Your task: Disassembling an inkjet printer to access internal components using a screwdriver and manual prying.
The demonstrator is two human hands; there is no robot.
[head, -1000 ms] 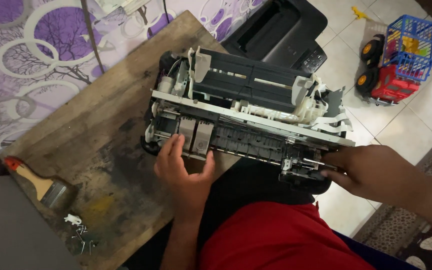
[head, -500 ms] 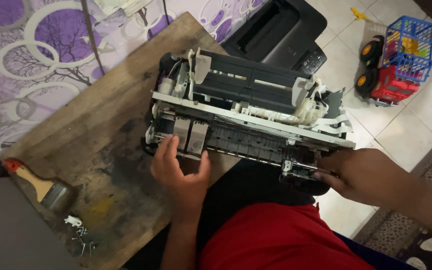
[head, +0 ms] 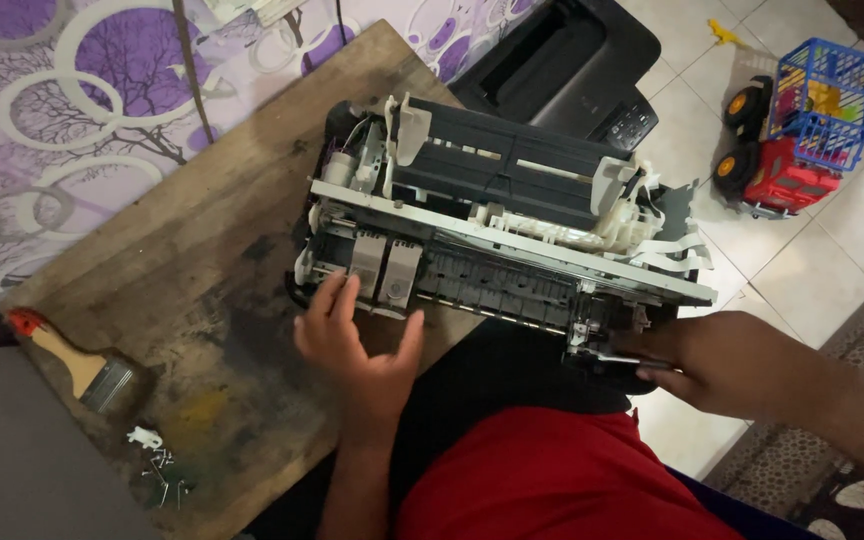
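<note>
On the table (head: pixel 152 270), the left hand (head: pixel 357 345) rests spread wide against the stripped printer's (head: pixel 492 230) near left edge, the right hand (head: pixel 727 365) gripping a thin tool (head: pixel 617 357) at its right corner.

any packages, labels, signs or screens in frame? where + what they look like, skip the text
No package, label, sign or screen can be made out.
Nearest thing: button panel on the black printer casing, on the floor above the opened printer mechanism; small, dark, rectangular, with grey keys too small to tell apart.
</note>
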